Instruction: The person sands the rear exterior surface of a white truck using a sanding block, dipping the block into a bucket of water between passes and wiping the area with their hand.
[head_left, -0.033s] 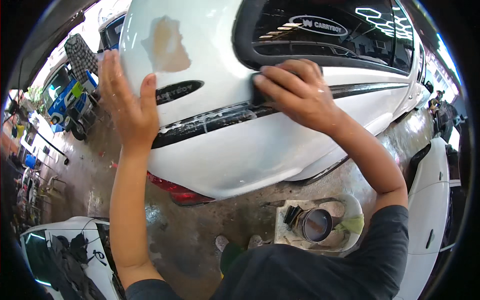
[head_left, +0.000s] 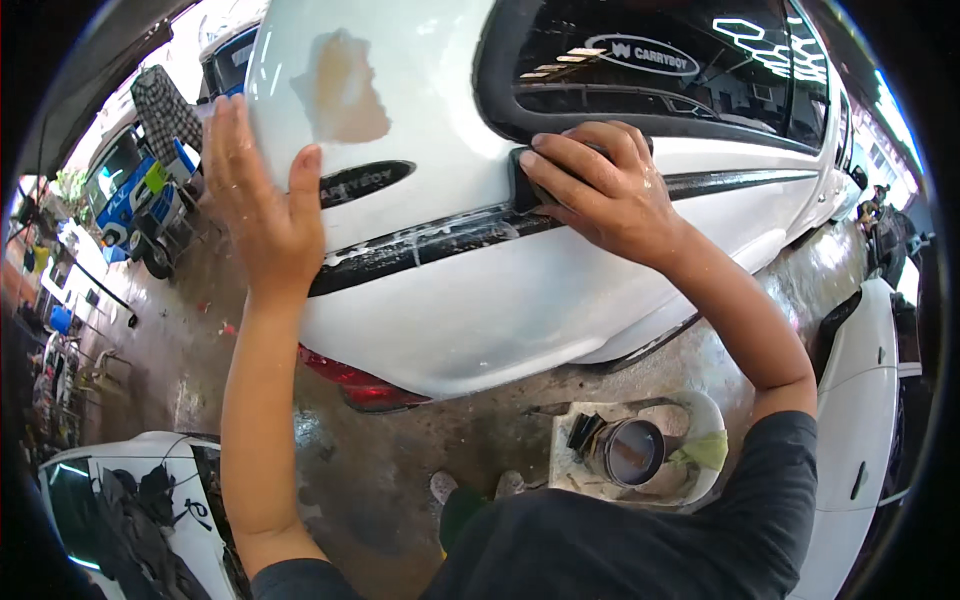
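Holding a dark block [head_left: 522, 185] against the side of a white vehicle [head_left: 430, 330], the right hand [head_left: 612, 190] has its grip closed, the fingers hiding much of the block; the block lies at a wet black trim strip [head_left: 440, 243], just below the dark window [head_left: 640, 95]. The left hand [head_left: 265, 225], its grip spread and holding nothing, is at the vehicle's corner, its thumb covering one end of an oval badge [head_left: 375, 180]. Above the badge is a tan patch [head_left: 350, 100] with a grey margin; lower down sits a red tail lamp [head_left: 360, 385]. Near the person's shoes [head_left: 443, 486], a pale tray [head_left: 562, 465] carries a round container [head_left: 606, 452] of murky liquid and a greenish cloth [head_left: 705, 450]. A second white car [head_left: 855, 450] stands at the right; a blue-and-white vehicle [head_left: 118, 208] stands beyond the left hand.
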